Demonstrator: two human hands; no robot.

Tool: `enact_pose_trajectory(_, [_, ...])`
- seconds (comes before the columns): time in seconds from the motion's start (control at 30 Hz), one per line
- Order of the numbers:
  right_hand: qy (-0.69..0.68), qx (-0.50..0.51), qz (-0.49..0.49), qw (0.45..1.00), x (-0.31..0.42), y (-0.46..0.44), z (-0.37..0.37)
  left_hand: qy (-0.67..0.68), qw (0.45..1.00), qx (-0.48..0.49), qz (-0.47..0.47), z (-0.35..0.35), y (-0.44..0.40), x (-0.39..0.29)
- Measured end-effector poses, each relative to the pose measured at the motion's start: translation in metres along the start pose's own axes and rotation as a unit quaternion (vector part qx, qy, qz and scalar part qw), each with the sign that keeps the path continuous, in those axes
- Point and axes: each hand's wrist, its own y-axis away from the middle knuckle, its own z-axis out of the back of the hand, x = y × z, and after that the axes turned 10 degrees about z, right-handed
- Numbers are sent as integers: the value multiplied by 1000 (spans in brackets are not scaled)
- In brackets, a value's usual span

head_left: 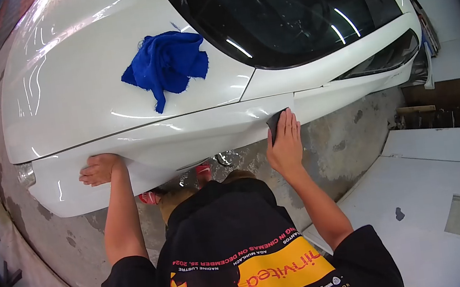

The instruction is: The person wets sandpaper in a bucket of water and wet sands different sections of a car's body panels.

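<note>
The white car's front fender (205,129) runs across the view in front of me. My left hand (100,169) rests on the white bodywork near the headlight, fingers stretched toward the left and holding nothing. With my right hand (286,145) I press a dark grey piece of sandpaper (276,123) against the fender, close to the door seam. The fingers point up and lie over the sheet, which hides part of it. A crumpled blue cloth (167,64) with frayed edges lies on the hood (78,94), away from both hands.
The dark windshield (288,8) is beyond the hood. Below the car is a wet, stained concrete floor (330,153). At the lower right stands a white panel surface (377,199) with a square opening. A pale sheet (29,251) hangs or lies along the left.
</note>
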Motion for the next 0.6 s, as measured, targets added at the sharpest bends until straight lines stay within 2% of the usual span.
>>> enact_pose_trajectory(0.07, [-32, -13, -10, 999, -7, -13, -4, -26, 1000, 13, -4, 2, 3, 5])
enact_pose_trajectory(0.17, [-38, -31, -35, 998, -9, -9, -15, -2, 994, -104, -44, -28, -6, 21])
enact_pose_trajectory(0.27, [-28, -39, -23, 999, -6, 6, -19, 17, 997, -73, -30, -13, -3, 10])
enact_pose_trajectory(0.37, [-51, -43, -36, 997, -22, -25, -19, 5, 996, -84, -32, -14, -2, 10])
enact_pose_trajectory(0.5, [-10, -41, 29, 999, -16, -1, -10, -6, 997, -76, -33, -12, 0, 2])
enact_pose_trajectory(0.57, [-1, -42, 42, 998, -23, -14, -7, -39, 996, -57, -51, -26, -8, 23])
enact_pose_trajectory(0.6, [-9, -41, 37, 998, -30, -29, -9, -30, 999, -31, -21, -4, 1, 6])
